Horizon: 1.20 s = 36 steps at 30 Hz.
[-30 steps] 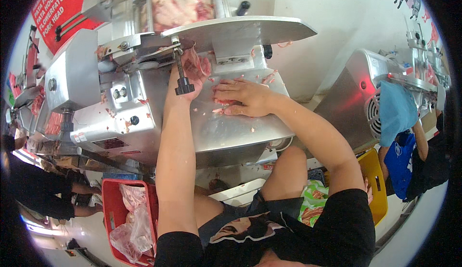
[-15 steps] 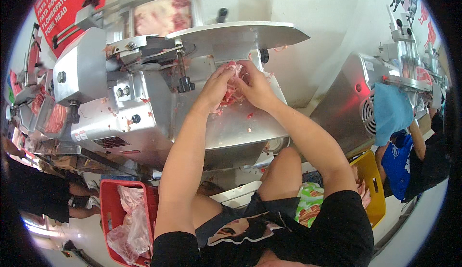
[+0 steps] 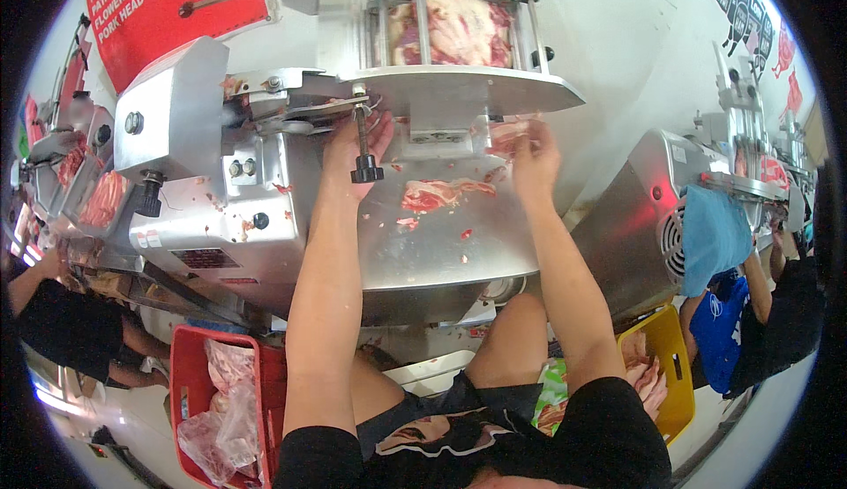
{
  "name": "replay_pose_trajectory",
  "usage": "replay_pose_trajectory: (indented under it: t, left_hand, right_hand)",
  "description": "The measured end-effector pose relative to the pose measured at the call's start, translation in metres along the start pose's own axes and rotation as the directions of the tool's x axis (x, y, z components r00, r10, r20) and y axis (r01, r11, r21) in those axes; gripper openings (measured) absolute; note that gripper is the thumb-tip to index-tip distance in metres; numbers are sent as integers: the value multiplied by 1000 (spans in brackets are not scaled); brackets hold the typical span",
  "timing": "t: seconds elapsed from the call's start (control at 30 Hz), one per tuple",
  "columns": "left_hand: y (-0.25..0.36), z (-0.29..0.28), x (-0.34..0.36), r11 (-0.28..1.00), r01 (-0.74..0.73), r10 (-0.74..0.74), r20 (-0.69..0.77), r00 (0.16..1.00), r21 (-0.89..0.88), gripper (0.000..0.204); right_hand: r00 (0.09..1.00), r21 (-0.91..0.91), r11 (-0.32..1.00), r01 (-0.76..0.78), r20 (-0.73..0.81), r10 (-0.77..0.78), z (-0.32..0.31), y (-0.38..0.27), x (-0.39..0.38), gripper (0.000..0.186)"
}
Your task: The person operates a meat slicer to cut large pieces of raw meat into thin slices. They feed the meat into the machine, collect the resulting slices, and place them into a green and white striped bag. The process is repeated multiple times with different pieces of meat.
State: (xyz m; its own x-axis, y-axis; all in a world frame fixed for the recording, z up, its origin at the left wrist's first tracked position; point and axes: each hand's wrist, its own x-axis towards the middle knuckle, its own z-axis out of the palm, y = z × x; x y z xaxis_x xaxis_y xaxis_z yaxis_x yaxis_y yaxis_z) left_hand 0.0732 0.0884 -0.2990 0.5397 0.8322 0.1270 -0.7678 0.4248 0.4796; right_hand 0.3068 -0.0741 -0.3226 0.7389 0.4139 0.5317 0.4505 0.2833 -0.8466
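Black-knobbed rod (image 3: 362, 134) in front of left hand (image 3: 345, 148)

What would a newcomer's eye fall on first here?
Probably the large block of red-and-white meat behind metal bars at top centre, on the silver metal slicing machine. Next, the bare left hand reaches in below the block, left of centre, while the bare right hand holds a thin pink meat slice right of centre. A red plastic crate at lower left and a yellow plastic crate at lower right add bright colour.
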Motion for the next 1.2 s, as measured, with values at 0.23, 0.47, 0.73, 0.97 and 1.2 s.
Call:
replay_pose_trajectory:
  t: [0.23, 0.47, 0.73, 0.97, 1.2]
  left_hand:
    - [-1, -1, 2, 996, 90, -89, 9, 996, -27, 11]
    - [-7, -10, -4, 859, 14, 97, -191, 977, 511, 9]
    - [-103, 34, -42, 160, -614, -107, 632, 768, 773, 36]
    - [-63, 26, -23, 547, -173, -112, 277, 954, 819, 30]
    - [-18, -5, 11, 994, -49, 40, -91, 995, -102, 17]
  right_hand:
    - [1000, -478, 879, 3, -17, -13, -27, 36, 14, 26]
    - [971, -612, 757, 229, 195, -136, -33, -3, 10, 29]
    - [825, -130, 817, 561, 157, -542, -31, -215, 64, 23]
    - [526, -343, 435, 833, 736, -426, 102, -195, 184, 78]
    - [539, -481, 398, 781, 841, -42, 121, -215, 192, 83]
